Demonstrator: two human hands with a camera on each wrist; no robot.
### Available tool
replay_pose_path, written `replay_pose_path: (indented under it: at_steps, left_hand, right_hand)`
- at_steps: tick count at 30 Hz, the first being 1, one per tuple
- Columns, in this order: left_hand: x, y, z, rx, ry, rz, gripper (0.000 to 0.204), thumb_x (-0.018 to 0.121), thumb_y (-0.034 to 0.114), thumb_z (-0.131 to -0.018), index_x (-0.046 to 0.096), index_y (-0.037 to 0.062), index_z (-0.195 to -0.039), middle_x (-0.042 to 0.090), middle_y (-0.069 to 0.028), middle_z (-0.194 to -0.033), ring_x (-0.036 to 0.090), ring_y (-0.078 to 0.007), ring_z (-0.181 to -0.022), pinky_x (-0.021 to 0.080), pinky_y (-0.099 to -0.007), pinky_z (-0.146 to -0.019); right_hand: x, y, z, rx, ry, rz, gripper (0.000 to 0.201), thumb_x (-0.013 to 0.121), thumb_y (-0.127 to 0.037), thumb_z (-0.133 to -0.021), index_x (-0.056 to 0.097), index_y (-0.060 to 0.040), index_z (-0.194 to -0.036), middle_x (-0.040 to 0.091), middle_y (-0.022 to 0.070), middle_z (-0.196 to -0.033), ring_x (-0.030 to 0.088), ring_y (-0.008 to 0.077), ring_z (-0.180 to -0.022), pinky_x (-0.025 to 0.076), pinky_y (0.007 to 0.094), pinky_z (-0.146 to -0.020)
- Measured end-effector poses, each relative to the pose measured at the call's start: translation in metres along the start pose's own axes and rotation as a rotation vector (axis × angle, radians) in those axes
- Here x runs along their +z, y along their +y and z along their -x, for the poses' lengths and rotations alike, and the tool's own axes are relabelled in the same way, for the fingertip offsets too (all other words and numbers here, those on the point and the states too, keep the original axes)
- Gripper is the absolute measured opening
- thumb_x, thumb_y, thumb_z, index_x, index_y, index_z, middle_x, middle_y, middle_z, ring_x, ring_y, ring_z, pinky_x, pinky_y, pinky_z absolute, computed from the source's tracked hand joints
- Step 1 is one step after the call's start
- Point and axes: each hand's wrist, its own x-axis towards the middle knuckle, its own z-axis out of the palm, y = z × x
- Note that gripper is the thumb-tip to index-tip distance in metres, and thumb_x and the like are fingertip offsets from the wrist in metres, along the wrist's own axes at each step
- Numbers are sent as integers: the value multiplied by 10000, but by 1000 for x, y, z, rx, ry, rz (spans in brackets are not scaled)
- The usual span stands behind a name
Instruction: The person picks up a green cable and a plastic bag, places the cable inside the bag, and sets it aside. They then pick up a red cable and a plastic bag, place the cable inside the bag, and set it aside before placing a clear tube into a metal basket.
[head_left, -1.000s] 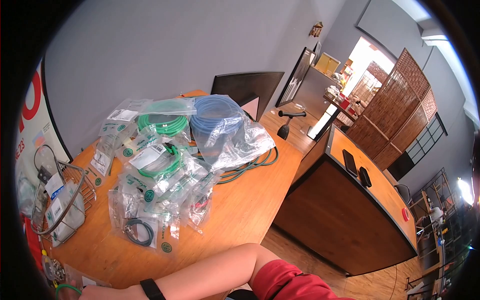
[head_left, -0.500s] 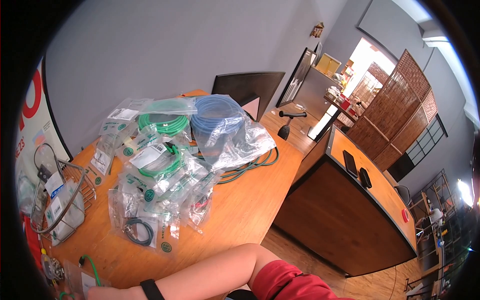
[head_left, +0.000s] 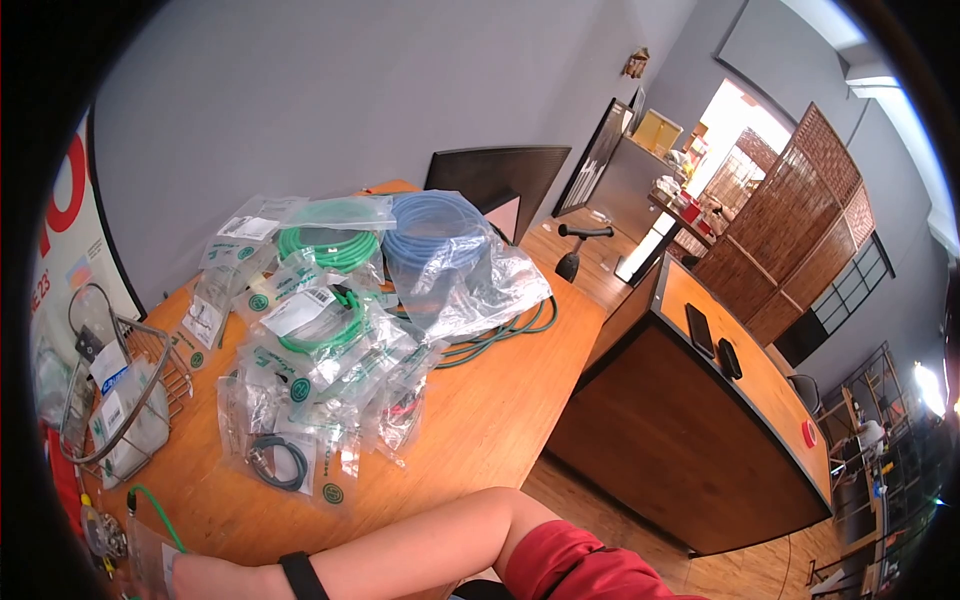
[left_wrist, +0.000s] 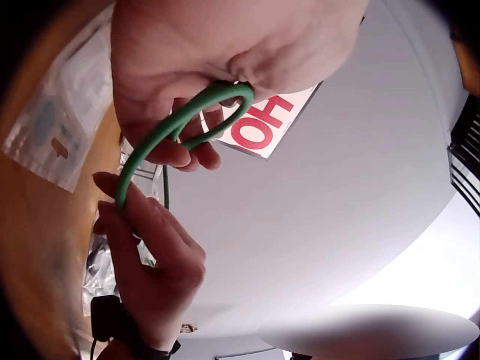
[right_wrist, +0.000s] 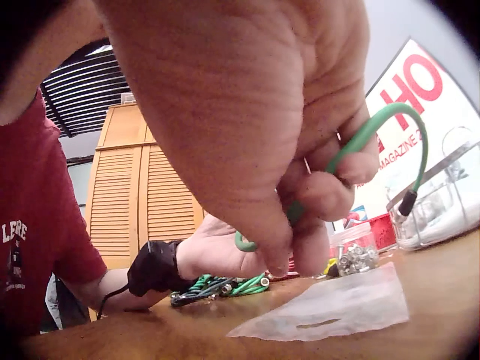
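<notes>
A green cable (left_wrist: 150,139) forms a loop between my two hands in the left wrist view. My right hand (right_wrist: 240,97) pinches it between thumb and fingers, and a free length ending in a black connector (right_wrist: 409,202) arches out beyond the fingers. My left hand (left_wrist: 225,45) has its fingers curled round the looped part of the cable. At the lower left of the head view, only part of the right hand (head_left: 215,578) shows, with the cable's black-tipped end rising beside it; the left hand is hidden there.
A flat clear bag (right_wrist: 352,300) lies under the hands. Coiled cables (right_wrist: 247,285) lie close to the left forearm. Bagged cables (head_left: 320,330) and a blue coil (head_left: 430,230) are heaped farther back. A wire basket (head_left: 150,440) stands at the left.
The green cable's black-tipped end has come up into the head view and shifted left. My right hand has moved slightly left with it. The bagged cables stay put.
</notes>
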Motion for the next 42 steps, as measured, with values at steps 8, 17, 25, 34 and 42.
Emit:
replay_pose_path:
  at_steps: [8, 17, 25, 34, 42]
  left_hand:
    - [-45, 3, -7, -51, -257, 165, 430, 383, 326, -1002, 452, 83, -1350, 482, -147, -1358, 455, -290, -1254, 341, -457, -1046]
    - [-44, -24, -23, 90, 219, -168, 217, 463, 421, -974, 551, 242, -1060, 431, 85, -667, 409, -35, -545, 289, -207, -425]
    - [2, -22, -17, 129, 70, -377, 370, 330, 414, -1017, 461, 74, -1076, 613, -128, -864, 599, -191, -745, 493, -289, -615]
    - [-2, -16, -16, 87, 8, -472, 384, 265, 395, -1036, 440, 55, -1057, 634, -174, -832, 622, -200, -736, 514, -295, -648]
    - [4, -12, -14, 120, 93, -435, 403, 259, 410, -1031, 447, 53, -1031, 625, -162, -716, 605, -198, -595, 499, -286, -571]
  right_hand:
    - [2, 4, 1, 12, 126, 37, 155, 584, -180, -768, 720, -169, -695, 659, -12, -693, 615, 190, -671, 433, 332, -626]
    - [-63, 25, 9, -18, -294, -256, 161, 631, -137, -748, 638, -68, -894, 670, 102, -828, 647, 229, -679, 492, 328, -577]
    - [-82, 35, 4, 13, -329, -218, 57, 593, -128, -754, 624, -91, -783, 611, 45, -743, 636, 190, -733, 484, 308, -636]
    - [-84, 38, -2, -13, -357, -143, 99, 592, -138, -754, 633, -99, -835, 578, 29, -732, 608, 187, -750, 472, 300, -645]
    - [-86, 34, -3, -17, -364, -133, 99, 596, -139, -746, 626, -105, -835, 557, 15, -715, 597, 177, -717, 457, 296, -609]
